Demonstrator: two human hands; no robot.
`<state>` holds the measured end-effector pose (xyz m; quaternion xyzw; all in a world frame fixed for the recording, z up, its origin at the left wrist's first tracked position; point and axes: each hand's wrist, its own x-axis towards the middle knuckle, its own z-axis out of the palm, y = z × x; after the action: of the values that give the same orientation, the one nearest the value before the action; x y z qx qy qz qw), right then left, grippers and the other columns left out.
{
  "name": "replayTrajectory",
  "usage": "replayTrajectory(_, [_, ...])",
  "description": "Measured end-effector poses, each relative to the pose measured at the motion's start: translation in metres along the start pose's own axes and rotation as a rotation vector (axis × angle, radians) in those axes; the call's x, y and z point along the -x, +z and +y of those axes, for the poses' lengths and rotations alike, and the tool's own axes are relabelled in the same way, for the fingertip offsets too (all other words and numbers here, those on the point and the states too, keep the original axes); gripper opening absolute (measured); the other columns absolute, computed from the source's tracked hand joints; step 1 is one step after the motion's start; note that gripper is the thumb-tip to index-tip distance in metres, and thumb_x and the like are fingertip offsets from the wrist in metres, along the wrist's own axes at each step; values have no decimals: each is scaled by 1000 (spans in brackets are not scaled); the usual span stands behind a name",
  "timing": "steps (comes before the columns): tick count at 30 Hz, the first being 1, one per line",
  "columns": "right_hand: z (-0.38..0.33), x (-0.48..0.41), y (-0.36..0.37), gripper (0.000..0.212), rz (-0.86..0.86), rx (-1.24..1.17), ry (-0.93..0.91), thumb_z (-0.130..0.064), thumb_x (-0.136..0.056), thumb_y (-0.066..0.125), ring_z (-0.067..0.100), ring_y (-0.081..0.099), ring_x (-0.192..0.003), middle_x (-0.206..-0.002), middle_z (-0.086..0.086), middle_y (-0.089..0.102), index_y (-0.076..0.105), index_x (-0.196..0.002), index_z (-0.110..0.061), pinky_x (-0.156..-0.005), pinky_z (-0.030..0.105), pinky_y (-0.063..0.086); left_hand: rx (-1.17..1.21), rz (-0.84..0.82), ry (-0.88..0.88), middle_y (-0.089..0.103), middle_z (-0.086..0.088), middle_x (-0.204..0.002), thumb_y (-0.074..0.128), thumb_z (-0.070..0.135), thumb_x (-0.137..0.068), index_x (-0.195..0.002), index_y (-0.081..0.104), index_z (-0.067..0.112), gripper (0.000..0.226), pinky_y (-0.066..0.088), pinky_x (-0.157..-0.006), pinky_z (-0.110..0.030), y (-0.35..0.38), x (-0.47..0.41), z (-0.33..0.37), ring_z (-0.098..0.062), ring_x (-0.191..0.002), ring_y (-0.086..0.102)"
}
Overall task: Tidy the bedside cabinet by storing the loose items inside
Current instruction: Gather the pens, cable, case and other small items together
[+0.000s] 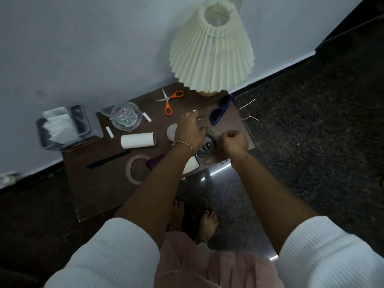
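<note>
The bedside cabinet (99,194) stands against a pale wall (83,48) on a dark, speckled floor (311,132). Its brown worktop (145,102) is full of loose things.

A lamp (212,48) with a cream folded shade stands at the back. Beside its base lie orange scissors (169,100) and blue sunglasses (221,110). At the left end sits a clear box of tissues (64,127), and next to it a glass bowl (122,117) with a plastic bag in it. Two short white sticks (109,132) lie near the bowl. In front are a paper roll (138,140), a black pen (108,160) and a ring of tape (136,168).

A coiled cable (207,146) lies near the right front edge, between the two hands. The left hand (190,129) is over the worktop with its fingers spread and its grip loose. The right hand (234,140) is clenched in a fist just beside the cable. I cannot tell if anything is inside the fist.

Two thin pale strings (248,104) lie on the floor past the cabinet's right end.
</note>
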<state>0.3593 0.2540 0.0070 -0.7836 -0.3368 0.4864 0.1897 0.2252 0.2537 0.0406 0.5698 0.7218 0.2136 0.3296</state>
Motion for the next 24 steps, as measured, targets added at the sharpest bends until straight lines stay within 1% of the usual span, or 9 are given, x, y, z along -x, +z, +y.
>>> replayTrajectory(2, [-6,-21,1,16,0,9,-30,-17,-87,57,27,60,-105,-110,9,68,67,-100,-16,-96,39,49,-23,-76,-28,58,-20,-123,61,8,-84,-119,57,-1,37,44,-97,-35,13,-18,6,-31,-117,52])
replayTrajectory(4, [-11,-39,4,24,-30,16,-59,-12,-87,57,28,59,-111,-116,11,66,65,-110,-12,-100,39,47,-29,-154,-49,59,-23,-120,60,5,-83,-114,58,-5,33,47,-91,-36,24,-37,11,-34,-112,56])
replayTrajectory(6, [-14,-52,7,31,-85,11,-79,-8,-83,61,26,59,-111,-116,10,65,62,-114,-11,-100,41,47,-37,-214,-62,62,-22,-115,60,4,-80,-111,60,-3,31,48,-89,-37,36,-52,13,-34,-108,58])
replayTrajectory(8, [-15,-60,9,39,-153,-14,-90,-9,-79,66,24,58,-112,-116,7,63,59,-117,-13,-101,41,47,-62,-271,-74,62,-19,-116,61,5,-78,-115,59,2,37,48,-92,-39,46,-64,11,-33,-111,58])
replayTrajectory(10, [-15,-66,11,43,-180,-26,-116,-12,-76,65,25,59,-111,-116,8,64,59,-119,-13,-100,44,48,-75,-324,-95,60,-20,-120,57,5,-81,-119,58,2,37,47,-95,-39,53,-72,11,-34,-114,56])
replayTrajectory(13, [-16,-73,13,36,-183,-81,-104,-9,-81,61,25,62,-106,-111,9,67,60,-117,-13,-97,47,49,-19,-350,-161,59,-20,-124,53,7,-86,-123,55,1,37,44,-98,-37,58,-78,14,-33,-117,53])
replayTrajectory(17, [-17,-74,13,31,-178,-114,-98,-8,-84,60,23,63,-106,-112,9,68,63,-114,-11,-98,44,50,105,-301,-248,57,-19,-128,53,9,-88,-127,52,1,40,42,-103,-37,62,-80,12,-32,-121,52])
replayTrajectory(20, [-21,-68,13,28,-164,-56,-179,-6,-85,58,23,63,-105,-111,12,68,63,-113,-7,-97,40,50,230,-321,-289,59,-17,-128,50,5,-90,-127,54,3,38,41,-105,-35,59,-78,15,-29,-120,54])
replayTrajectory(24, [-27,-55,8,24,-40,108,-276,-5,-87,56,25,61,-101,-108,13,68,63,-109,-7,-88,37,49,396,-277,-327,63,-17,-121,52,6,-92,-123,58,2,31,43,-103,-36,58,-69,26,-27,-115,58])
